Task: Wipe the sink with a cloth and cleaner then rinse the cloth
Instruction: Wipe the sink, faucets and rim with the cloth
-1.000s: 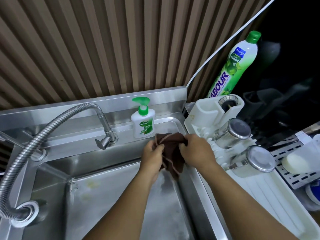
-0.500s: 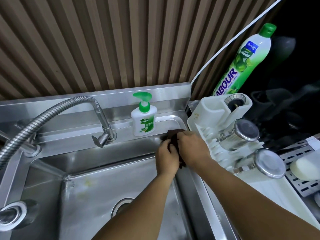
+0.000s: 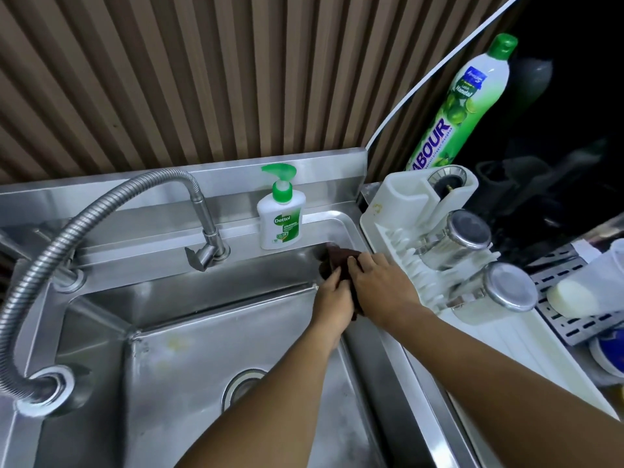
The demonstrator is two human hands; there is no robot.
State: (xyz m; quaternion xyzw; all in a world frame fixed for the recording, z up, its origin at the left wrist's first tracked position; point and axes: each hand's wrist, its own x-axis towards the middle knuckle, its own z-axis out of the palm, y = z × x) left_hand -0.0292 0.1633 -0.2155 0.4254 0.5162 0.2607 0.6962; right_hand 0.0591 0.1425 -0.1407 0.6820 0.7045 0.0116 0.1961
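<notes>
A dark brown cloth is pressed against the back right corner of the steel sink. My left hand grips the cloth's lower part from the basin side. My right hand lies over the cloth along the sink's right rim, fingers closed on it. Most of the cloth is hidden between the two hands. A white and green Dettol pump bottle stands on the back ledge just left of the cloth. The drain is partly covered by my left forearm.
A flexible metal faucet arches over the sink's left side. A white drying rack with two steel cups sits right of the sink. Behind the rack stands a tall green dish-soap bottle. A white soap bar lies far right.
Both hands carried the cloth from above the basin to the back right corner and pressed it down there. The camera view shifted slightly right and down.
</notes>
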